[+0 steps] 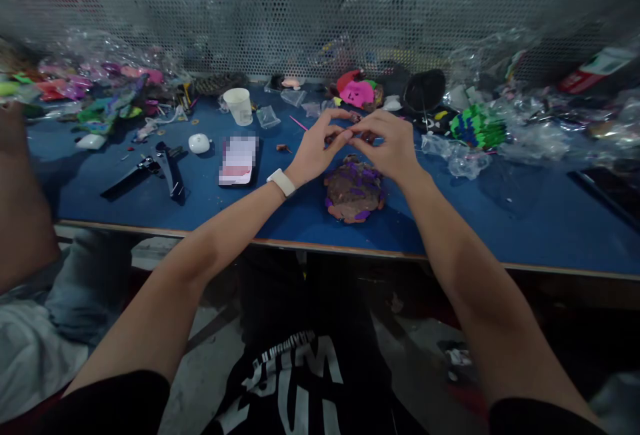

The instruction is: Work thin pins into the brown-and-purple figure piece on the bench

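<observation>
A small dark piece (pixel 355 117) is showing right at the grip, where the left hand (pixel 316 148) and right hand (pixel 395 145) are meeting at the fingertips — a narrow pinch, though I cannot tell which hand is holding it, and its long axis is too small to read. Just below the grip, toward the body, a brown-and-purple clay disc (pixel 354 190) is lying on the blue table (pixel 450 215), roughly round — the right hand is hanging nearer its edge. Beyond the grip a pink figure (pixel 359 94) is sitting; farther off to its left, a brown scrap (pixel 283 148), then a phone (pixel 239 160) are lying.
</observation>
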Motion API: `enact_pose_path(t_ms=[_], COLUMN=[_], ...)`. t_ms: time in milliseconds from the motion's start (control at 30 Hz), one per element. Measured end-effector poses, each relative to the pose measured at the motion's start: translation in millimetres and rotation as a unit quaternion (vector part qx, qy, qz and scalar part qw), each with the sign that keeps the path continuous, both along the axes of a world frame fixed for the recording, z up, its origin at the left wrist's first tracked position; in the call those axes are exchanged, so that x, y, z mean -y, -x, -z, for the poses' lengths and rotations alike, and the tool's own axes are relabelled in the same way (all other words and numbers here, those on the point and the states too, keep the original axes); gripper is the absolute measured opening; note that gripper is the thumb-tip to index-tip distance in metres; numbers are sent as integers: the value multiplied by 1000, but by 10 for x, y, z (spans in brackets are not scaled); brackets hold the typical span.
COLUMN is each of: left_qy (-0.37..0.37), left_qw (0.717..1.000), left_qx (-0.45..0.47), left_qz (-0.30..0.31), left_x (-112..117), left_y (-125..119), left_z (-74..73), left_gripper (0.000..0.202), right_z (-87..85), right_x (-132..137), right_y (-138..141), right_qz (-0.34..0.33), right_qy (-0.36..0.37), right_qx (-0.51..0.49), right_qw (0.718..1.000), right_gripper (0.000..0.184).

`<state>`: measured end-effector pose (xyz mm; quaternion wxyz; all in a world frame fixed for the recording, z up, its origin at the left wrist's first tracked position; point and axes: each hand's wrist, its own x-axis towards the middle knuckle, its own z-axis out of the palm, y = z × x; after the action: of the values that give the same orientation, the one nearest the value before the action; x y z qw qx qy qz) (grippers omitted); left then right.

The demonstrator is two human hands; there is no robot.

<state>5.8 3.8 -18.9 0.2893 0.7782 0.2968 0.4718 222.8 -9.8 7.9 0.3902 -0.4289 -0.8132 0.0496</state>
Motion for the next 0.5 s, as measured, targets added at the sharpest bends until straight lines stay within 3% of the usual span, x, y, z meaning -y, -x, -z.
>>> enact_pose_path(t_ms=[167, 500], left_qy=[18, 36], left_qw=[1000, 999], left_qx=[13, 29], left_qz=[-9, 11], left_x=[-85, -118], left_y=[45, 79], left_z=[19, 52], left_gripper=[67, 68], right_z=[55, 59], right_x=[-6, 17], right_y=[11, 37], right_qz=[-5, -27], right_qy=[-9, -22], right_qx=[0, -13], right_qw=[1000, 999], right_gripper=[31, 22])
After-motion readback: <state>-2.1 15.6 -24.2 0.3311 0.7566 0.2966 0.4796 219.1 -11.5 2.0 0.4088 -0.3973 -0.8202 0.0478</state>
